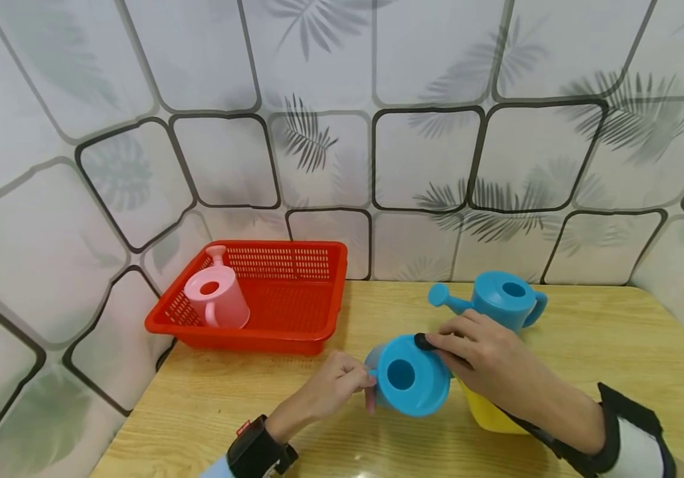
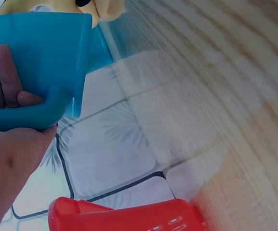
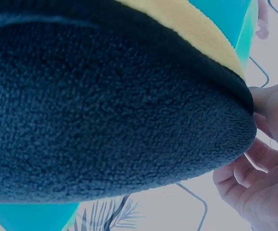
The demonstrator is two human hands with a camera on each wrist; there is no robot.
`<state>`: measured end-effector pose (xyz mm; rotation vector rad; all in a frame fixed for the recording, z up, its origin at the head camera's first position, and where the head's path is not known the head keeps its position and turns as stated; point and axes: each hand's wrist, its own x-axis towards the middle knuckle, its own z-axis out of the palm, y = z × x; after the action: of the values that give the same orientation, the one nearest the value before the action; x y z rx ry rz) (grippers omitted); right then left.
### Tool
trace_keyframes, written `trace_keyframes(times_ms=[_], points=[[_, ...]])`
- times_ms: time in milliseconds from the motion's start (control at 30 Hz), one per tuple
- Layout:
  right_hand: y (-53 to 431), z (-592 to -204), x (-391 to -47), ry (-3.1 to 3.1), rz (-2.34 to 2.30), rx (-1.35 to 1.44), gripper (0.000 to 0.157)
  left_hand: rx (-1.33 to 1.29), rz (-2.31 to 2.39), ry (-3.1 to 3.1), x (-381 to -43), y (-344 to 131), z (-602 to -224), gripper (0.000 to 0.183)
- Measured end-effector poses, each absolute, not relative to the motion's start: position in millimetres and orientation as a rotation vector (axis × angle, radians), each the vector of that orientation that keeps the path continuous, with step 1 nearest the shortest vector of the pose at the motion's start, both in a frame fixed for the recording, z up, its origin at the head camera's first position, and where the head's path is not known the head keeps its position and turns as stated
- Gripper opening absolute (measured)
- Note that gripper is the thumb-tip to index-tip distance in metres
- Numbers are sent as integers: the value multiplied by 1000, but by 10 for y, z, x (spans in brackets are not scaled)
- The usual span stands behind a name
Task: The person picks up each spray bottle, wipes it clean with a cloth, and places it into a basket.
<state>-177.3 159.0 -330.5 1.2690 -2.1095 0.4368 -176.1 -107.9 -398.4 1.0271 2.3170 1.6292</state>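
A light-blue watering can [image 1: 414,382] is tilted, with its round top opening facing the head view. My left hand [image 1: 342,382] grips its handle [image 2: 42,113]; in the left wrist view several fingers pass inside the loop. My right hand [image 1: 479,348] pinches the tip of a dark, fuzzy-faced pad [image 3: 114,110] at the can's upper rim. Along the pad's edge in the right wrist view runs a pale yellow band [image 3: 201,36]. Below the right hand a yellow rounded thing [image 1: 491,411] shows, partly covered by the hand and wrist.
Behind my right hand, another blue watering can [image 1: 503,299] stands on the wooden table [image 1: 605,332], spout to the left. A red basket [image 1: 294,325] at the back left holds a pink watering can [image 1: 222,299]. Patterned wall panels [image 1: 330,159] rise beyond the table.
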Motion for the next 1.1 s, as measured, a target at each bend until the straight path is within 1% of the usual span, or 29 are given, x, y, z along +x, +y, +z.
trace_keyframes(times_ms=[200,300,333,367,433,467,567,633,833,1033,1100], points=[[1603,-3329,-1758,-2129,464,1268,40,1040,1629,2317,-1776,-1086,-3982,38],[1618,-3342,-1746,-2123,484,1266,37,1025,1632,2337,-1787,-1097,-3975,38],[1625,-3347,-1741,-2120,490,1266,33,1022,1632,2344,-1790,-1102,-3973,38],[1632,-3355,-1737,-2119,495,1266,26,1016,1635,2347,-1793,-1106,-3971,38],[1648,-3369,-1728,-2112,505,1269,17,1007,1643,2348,-1797,-1114,-3972,39],[1655,-3377,-1723,-2109,505,1269,21,1004,1651,2343,-1799,-1116,-3974,39],[1669,-3403,-1707,-2102,506,1271,48,991,1671,2333,-1806,-1122,-3982,40],[1674,-3418,-1691,-2099,506,1271,57,978,1679,2330,-1811,-1125,-3987,40],[1660,-3459,-1627,-2088,522,1282,55,927,1728,2285,-1824,-1131,-3984,39],[1613,-3488,-1546,-2158,543,1294,55,937,1794,2247,-1835,-1140,-4001,39],[1598,-3498,-1523,-2181,552,1318,53,954,1804,2257,-1839,-1147,-4015,40]])
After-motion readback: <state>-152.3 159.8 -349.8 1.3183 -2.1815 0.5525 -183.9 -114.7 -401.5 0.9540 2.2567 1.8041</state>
